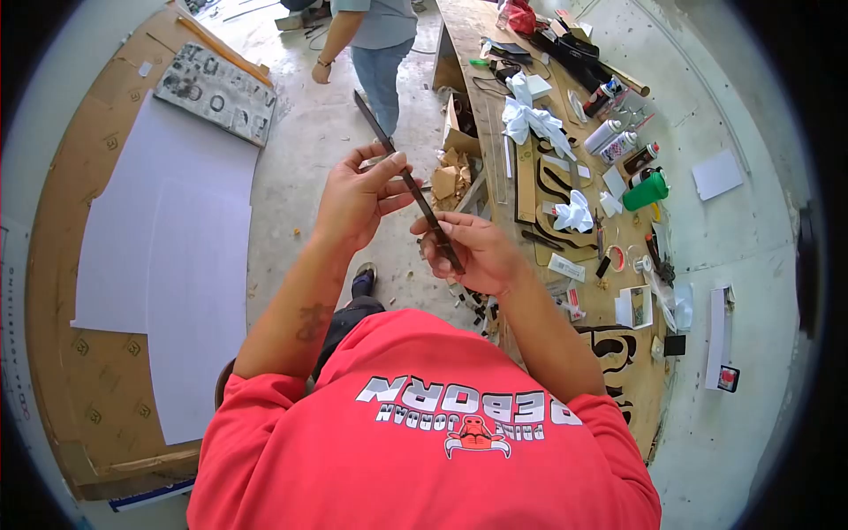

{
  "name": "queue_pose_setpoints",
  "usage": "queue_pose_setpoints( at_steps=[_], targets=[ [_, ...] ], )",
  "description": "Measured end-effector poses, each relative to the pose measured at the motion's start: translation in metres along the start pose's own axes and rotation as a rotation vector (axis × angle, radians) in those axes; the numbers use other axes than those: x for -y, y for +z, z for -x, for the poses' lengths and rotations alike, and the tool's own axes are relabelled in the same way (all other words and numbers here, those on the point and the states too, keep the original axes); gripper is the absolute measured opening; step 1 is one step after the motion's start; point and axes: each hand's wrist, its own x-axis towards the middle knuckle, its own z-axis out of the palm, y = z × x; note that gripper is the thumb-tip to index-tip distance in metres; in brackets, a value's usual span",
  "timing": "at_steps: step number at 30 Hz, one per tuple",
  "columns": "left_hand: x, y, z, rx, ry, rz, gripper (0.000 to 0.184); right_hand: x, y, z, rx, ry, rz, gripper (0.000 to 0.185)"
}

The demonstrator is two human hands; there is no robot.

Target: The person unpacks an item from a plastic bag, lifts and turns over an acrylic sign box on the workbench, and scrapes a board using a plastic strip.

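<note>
A long, narrow dark strip [422, 205] slants between my two hands above the floor, its far end up and to the left. My left hand [362, 190] pinches it around the middle between thumb and fingers. Closer to my body, my right hand [477, 249] closes round the lower end, which pokes out a little past the fingers. I cannot tell what the strip is made of or what it belongs to.
To the right runs a wooden workbench [495, 159] with spray cans [603, 135], a green bottle [647, 191], white cloths [534, 124] and dark cut-out shapes. White sheets [168, 238] lie on a board at left. Ahead, a person [375, 53] stands near a cardboard box [459, 128].
</note>
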Motion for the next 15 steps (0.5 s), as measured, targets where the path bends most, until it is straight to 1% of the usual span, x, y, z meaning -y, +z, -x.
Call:
queue_pose_setpoints(
  at_steps=[2,5,6,9,13,15],
  targets=[
    [-0.001,-0.001,0.001,-0.046,0.06,-0.063,0.029,0.002,0.002,-0.004,0.003,0.001,0.006,0.032],
    [-0.006,-0.005,0.005,-0.092,0.146,-0.128,0.027,0.006,0.015,-0.007,-0.14,0.005,0.103,0.034],
    [-0.006,-0.005,0.007,-0.104,0.169,-0.143,0.027,0.007,0.002,-0.008,-0.031,0.028,0.125,0.035],
    [-0.005,-0.009,0.012,-0.153,0.199,-0.188,0.028,0.006,0.006,-0.016,-0.231,-0.021,0.23,0.037],
    [0.0,-0.019,0.013,-0.21,0.241,-0.228,0.032,0.019,0.016,-0.038,-0.274,-0.014,0.702,0.038],
    [0.006,-0.031,0.004,-0.223,0.272,-0.204,0.031,0.021,0.015,-0.059,-0.295,-0.065,0.906,0.037]
  ],
)
